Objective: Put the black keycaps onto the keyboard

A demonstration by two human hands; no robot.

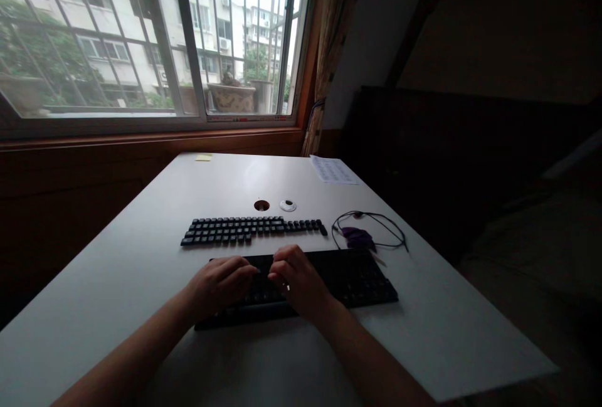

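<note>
"Positions?"

"Keyboard (348,276) is lying on table (117,269), loose keycaps (249,230) just beyond it. I'm seeing left hand (221,281), right hand (297,276) curled over it; grasp, can't tell."

"Handling?"

"I'm judging keyboard stiff, lightish, ends offering best hold."

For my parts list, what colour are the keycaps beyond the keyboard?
The keycaps are black, best seen in the head view.

head view | from head height | facing forward and down | white table (117,281) near, window (155,37) beyond
</note>
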